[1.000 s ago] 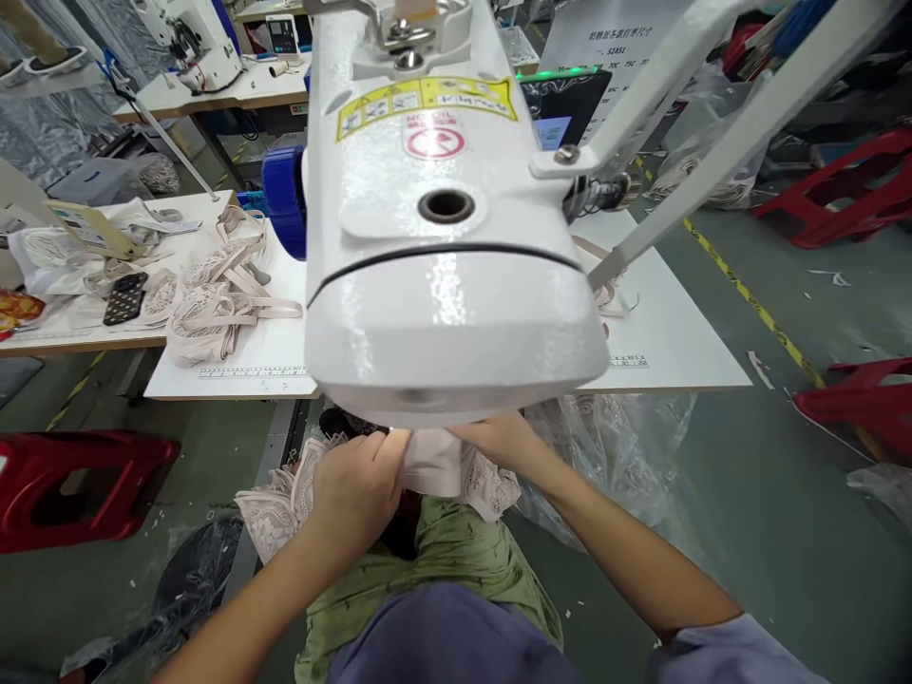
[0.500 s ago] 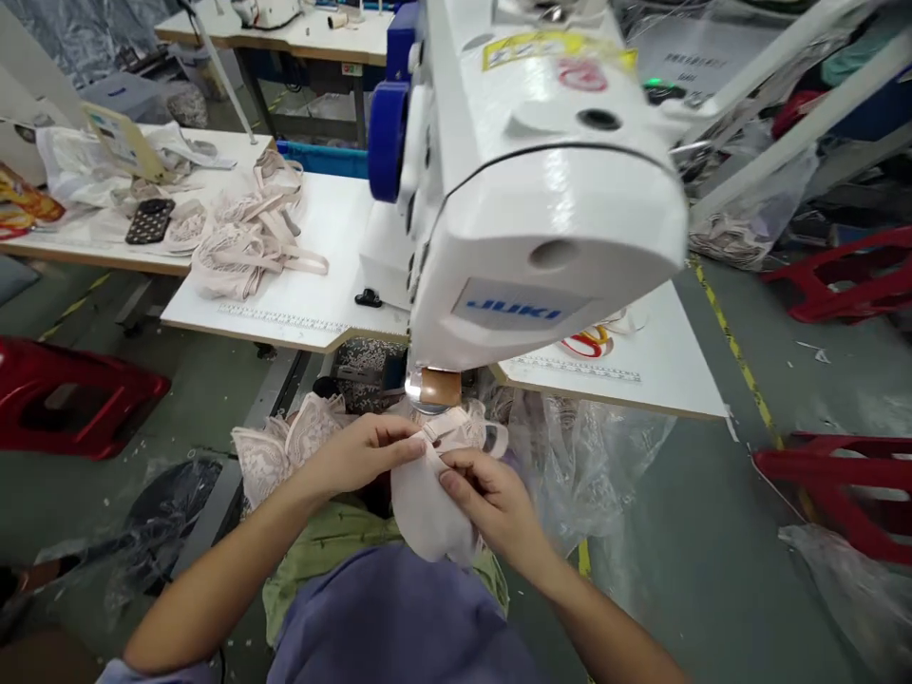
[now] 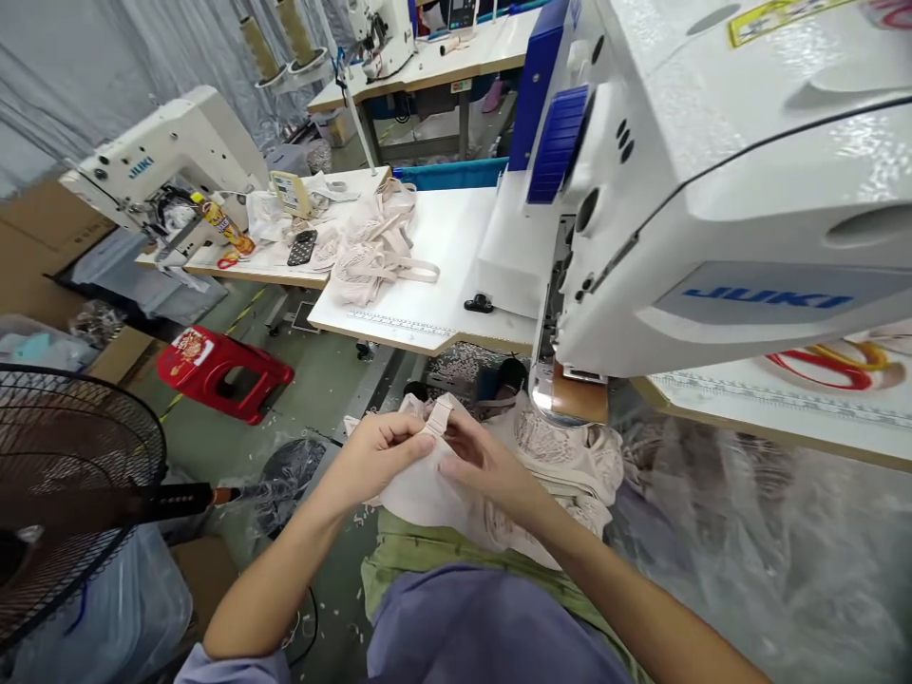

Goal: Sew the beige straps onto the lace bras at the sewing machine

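Cloth (image 3: 417, 499), pale and thin, lies in the lower middle of the frame, between the left hand (image 3: 377, 461) and the right hand (image 3: 495, 470), over the green trousers (image 3: 399, 560). From its top edge a small tab (image 3: 440, 415) stands up, its long axis nearly upright, the top leaning a little toward the right of the frame. Below the fingertips the cloth drops toward the bottom of the frame.

Left thumb and forefinger pinch the cloth at the foot of the tab, the other fingers curled in. Opposite, the right thumb lies against the cloth, a gap between it and the forefinger, which reaches up beside the tab; whether these fingers grip anything behind, I cannot tell. The hands flank the tab, about equally close to it.

What counts most is how this lies to the machine (image 3: 712, 218), which fills the upper right. Its brown plate (image 3: 580, 397) is to the right of the tab, at nearly the same height in the frame, and the right hand is the nearer one to it. Lace (image 3: 560, 446) bunches between that hand and the plate; whether it joins the cloth is unclear. The tab is well apart from the plate. Scissors (image 3: 847, 378) lie near the right edge.
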Available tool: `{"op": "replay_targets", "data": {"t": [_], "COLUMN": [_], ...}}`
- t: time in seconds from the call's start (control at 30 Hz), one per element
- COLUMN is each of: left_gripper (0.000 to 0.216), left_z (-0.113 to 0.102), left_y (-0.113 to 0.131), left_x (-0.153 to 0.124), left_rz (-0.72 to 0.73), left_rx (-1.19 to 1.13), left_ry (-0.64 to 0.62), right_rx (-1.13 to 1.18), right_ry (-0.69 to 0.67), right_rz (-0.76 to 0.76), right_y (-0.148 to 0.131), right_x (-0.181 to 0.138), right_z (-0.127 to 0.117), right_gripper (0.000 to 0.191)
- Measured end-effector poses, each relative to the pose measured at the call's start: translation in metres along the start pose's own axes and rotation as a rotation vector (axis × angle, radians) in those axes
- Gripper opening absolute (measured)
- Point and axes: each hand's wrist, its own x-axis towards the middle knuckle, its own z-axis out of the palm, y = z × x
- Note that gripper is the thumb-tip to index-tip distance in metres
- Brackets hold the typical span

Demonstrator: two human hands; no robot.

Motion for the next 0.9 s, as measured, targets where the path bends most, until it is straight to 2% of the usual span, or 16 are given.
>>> {"op": "replay_targets", "data": {"t": [0.07,0.13,0.17,0.27,0.3,0.33,0.43,0.53,0.6,0.7,0.8,0.9], "left_gripper": [0.032,0.031,0.029,0.024,0.025,0.027,0.037,0.038,0.036,0.033,0.033,0.033], "left_z": [0.0,0.003,0.006,0.024,0.033,0.042,0.068,0.084,0.087,0.086,0.086,0.089], "left_y": [-0.004,-0.012,-0.018,-0.043,-0.052,-0.061,-0.082,-0.088,-0.085,-0.072,-0.058,-0.053], "left_x": [0.005,0.015,0.021,0.04,0.045,0.051,0.064,0.069,0.067,0.06,0.052,0.049], "left_rz": [0.002,0.034,0.08,0.207,0.198,0.168,0.09,0.108,0.123,0.151,0.17,0.135], "left_rx": [0.093,0.232,0.31,0.445,0.414,0.354,0.161,0.12,0.128,0.16,0.162,0.135], "left_ry": [-0.04,-0.075,-0.038,0.259,0.298,0.273,0.062,0.089,0.129,0.092,0.011,-0.006], "right_rx": [0.198,0.31,0.322,0.191,0.09,-0.034,-0.467,-0.771,-0.836,-0.904,-0.974,-0.956], "right_ry": [0.037,0.181,0.277,0.519,0.564,0.587,0.536,0.452,0.472,0.488,0.405,0.411], "right_rz": [0.096,0.171,0.166,0.038,-0.011,-0.056,-0.21,-0.34,-0.396,-0.453,-0.413,-0.386], "right_y": [0.006,0.016,0.023,0.046,0.053,0.06,0.076,0.081,0.077,0.061,0.045,0.038], "right_x": [0.007,0.007,0.005,-0.009,-0.016,-0.022,-0.039,-0.053,-0.059,-0.06,-0.054,-0.049], "right_z": [-0.005,-0.012,-0.017,-0.029,-0.032,-0.034,-0.04,-0.048,-0.055,-0.063,-0.066,-0.066], "right_gripper": [0.048,0.037,0.034,0.029,0.027,0.023,0.012,0.009,0.008,0.022,0.034,0.03]}}
